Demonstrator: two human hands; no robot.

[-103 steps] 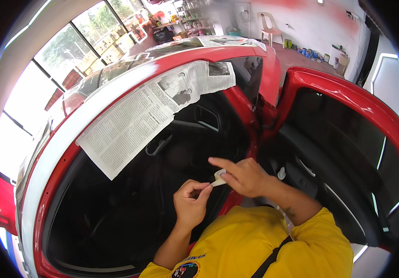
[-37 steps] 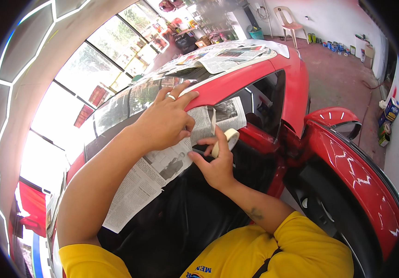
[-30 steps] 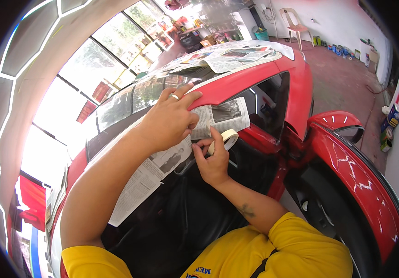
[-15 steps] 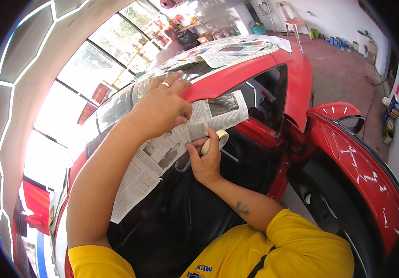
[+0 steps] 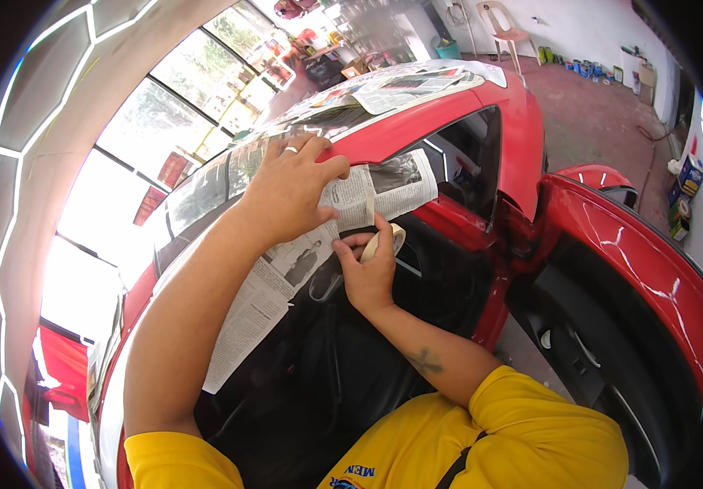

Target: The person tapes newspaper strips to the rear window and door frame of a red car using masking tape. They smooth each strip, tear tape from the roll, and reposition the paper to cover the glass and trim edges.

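Observation:
My right hand (image 5: 367,277) is closed on a roll of cream masking tape (image 5: 398,240). From the roll, a short strip of tape (image 5: 370,200) runs up over a newspaper sheet (image 5: 241,330). The newspaper hangs along the roof edge of a red car (image 5: 417,126), partly covering the open door frame. My left hand (image 5: 294,187) rests on the paper's upper edge and the roof rail, its fingers bent over the rail and the thumb apart. The paper under my left palm is hidden.
An open red car door (image 5: 629,253) with a mirror (image 5: 612,186) stands at my right. More newspaper (image 5: 400,91) covers the roof. Below the hanging paper is the dark cabin (image 5: 302,391). Farther off are a plastic chair (image 5: 508,34) and paint cans (image 5: 584,69) along the wall.
Both hands have shifted slightly to the right, the tape roll moving with my right hand. The left hand's fingers have moved a little along the paper's upper edge.

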